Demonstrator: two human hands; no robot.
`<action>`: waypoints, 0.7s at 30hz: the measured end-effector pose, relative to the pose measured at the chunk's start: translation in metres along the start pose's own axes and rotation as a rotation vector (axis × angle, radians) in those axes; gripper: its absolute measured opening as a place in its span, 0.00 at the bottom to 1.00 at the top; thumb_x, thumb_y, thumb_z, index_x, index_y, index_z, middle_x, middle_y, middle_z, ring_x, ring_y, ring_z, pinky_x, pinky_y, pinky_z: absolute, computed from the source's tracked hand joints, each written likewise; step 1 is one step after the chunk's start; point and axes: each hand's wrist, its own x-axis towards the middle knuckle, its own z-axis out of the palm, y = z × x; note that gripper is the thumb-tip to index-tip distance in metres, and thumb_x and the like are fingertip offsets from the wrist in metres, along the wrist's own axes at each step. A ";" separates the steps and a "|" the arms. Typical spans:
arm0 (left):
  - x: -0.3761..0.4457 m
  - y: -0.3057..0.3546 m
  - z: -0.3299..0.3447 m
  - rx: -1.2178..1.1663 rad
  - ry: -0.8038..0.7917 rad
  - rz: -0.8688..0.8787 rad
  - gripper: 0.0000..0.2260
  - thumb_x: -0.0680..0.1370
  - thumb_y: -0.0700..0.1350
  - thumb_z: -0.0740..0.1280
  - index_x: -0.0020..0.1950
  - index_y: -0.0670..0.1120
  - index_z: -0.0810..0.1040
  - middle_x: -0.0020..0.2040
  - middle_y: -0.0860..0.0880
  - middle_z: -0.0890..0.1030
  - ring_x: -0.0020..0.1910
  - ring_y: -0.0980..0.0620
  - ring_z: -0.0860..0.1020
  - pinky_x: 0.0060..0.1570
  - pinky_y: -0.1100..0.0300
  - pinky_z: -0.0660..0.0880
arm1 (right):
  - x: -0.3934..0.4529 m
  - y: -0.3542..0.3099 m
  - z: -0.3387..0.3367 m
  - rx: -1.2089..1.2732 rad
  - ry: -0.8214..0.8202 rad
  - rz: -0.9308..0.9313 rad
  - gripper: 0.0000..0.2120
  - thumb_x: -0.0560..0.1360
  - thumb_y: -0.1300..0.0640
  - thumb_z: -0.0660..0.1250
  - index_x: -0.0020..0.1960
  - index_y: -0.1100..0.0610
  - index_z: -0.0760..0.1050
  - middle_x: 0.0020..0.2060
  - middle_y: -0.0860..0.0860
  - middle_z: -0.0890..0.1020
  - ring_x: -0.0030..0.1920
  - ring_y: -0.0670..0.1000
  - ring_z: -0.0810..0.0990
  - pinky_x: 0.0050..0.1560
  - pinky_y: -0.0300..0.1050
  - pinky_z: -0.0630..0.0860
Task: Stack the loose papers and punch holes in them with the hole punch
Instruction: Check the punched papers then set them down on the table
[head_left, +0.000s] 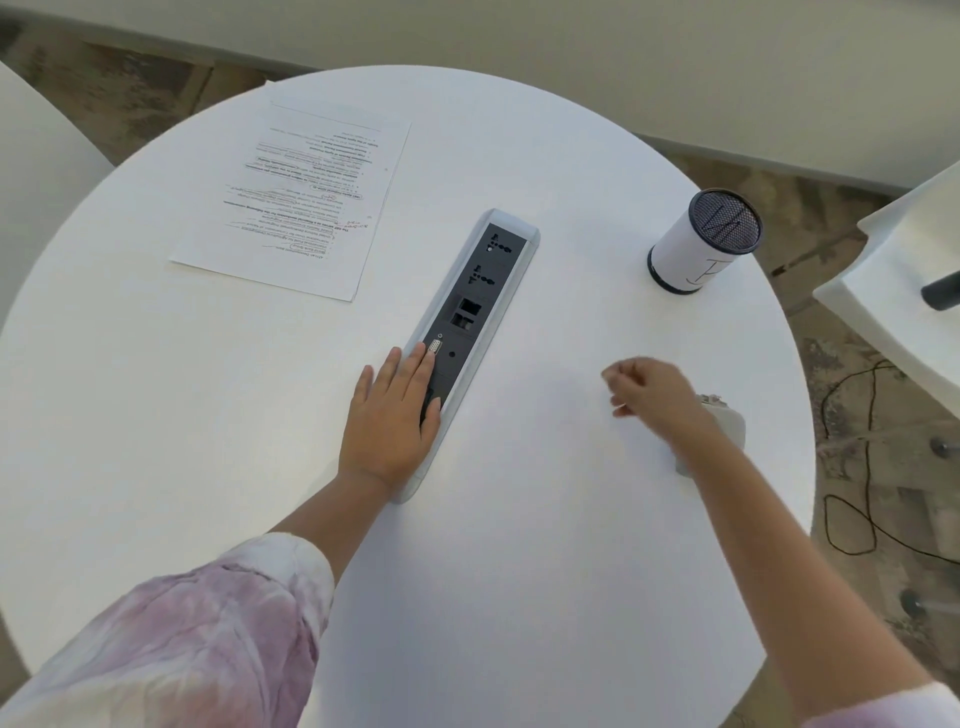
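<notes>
Round white desk (519, 571) seen from above. Left hand (392, 415) flat, fingers straight, lying across the near end of the grey socket strip (467, 322) set into the middle of the desk; grip open, holding nothing. Right hand (652, 397) blurred, raised just over the desk to the right of the strip, fingers loosely curled, nothing visibly between them; grip empty as far as can be told. Grey hole punch (719, 431) on the desk right behind that wrist, largely hidden by it, near the right edge. Printed papers (296, 202) at the far left of the desk, well apart from both hands and the punch, text upside down, far corner reaching the desk edge. White mesh-topped cup (701, 241) tilted at far right.
</notes>
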 end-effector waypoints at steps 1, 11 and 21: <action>0.000 0.000 0.000 0.001 0.000 0.001 0.26 0.77 0.53 0.46 0.74 0.46 0.61 0.74 0.50 0.64 0.74 0.46 0.61 0.72 0.46 0.55 | -0.005 0.005 0.007 -0.019 -0.012 0.008 0.04 0.75 0.63 0.64 0.46 0.61 0.77 0.30 0.49 0.76 0.26 0.42 0.76 0.28 0.29 0.75; 0.000 -0.001 0.003 -0.003 0.002 -0.005 0.24 0.79 0.51 0.50 0.75 0.47 0.59 0.75 0.51 0.62 0.75 0.47 0.58 0.73 0.48 0.52 | -0.026 0.020 0.045 -0.251 0.003 -0.024 0.05 0.72 0.57 0.67 0.47 0.56 0.76 0.43 0.51 0.78 0.42 0.48 0.76 0.40 0.37 0.71; -0.001 -0.001 0.003 -0.007 0.006 -0.005 0.24 0.79 0.51 0.49 0.75 0.47 0.59 0.75 0.51 0.62 0.75 0.47 0.58 0.73 0.48 0.52 | -0.031 0.014 0.052 -0.536 0.034 -0.113 0.06 0.75 0.59 0.62 0.48 0.60 0.76 0.46 0.54 0.80 0.46 0.53 0.77 0.44 0.43 0.71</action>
